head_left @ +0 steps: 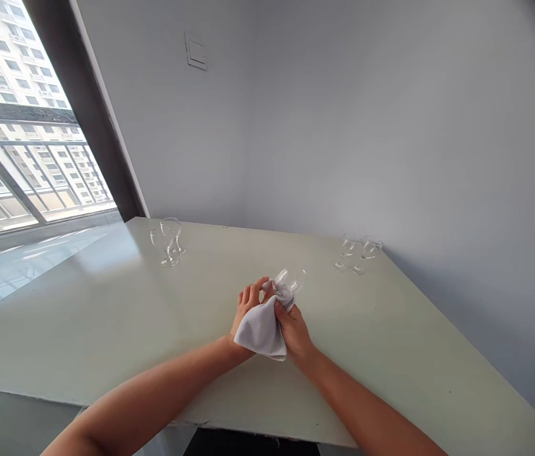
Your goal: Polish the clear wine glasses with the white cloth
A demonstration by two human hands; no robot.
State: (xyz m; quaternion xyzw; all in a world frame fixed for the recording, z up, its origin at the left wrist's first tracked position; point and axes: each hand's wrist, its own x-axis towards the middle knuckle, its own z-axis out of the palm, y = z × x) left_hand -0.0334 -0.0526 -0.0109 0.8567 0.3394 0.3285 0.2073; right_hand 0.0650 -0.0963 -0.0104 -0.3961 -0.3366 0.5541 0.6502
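1. Pinching the white cloth (261, 332), the right hand (298, 332) presses its thumb down on it just below a clear glass (290, 283); its other fingers are mostly hidden underneath.
2. Bent at the cloth's upper left, the fingers of the left hand (244, 313) are partly covered by fabric, so I cannot tell whether they grip or only touch it.
3. The clear glass pokes out above the cloth, between the hands and leaning right; its far rim is faint, and where its lower part runs is hard to make out.
4. Beyond, toward the right edge of the pale surface (153, 335), two stemmed glasses (366, 248) stand side by side, their outlines nearly lost against it.
5. At the far left corner, another pair of glasses (167, 244) overlap, the front one partly covering the other.
6. Both forearms are cut off at the bottom, as is a dark shape (248, 443) under the near edge; the window (34, 133) is cropped at left.
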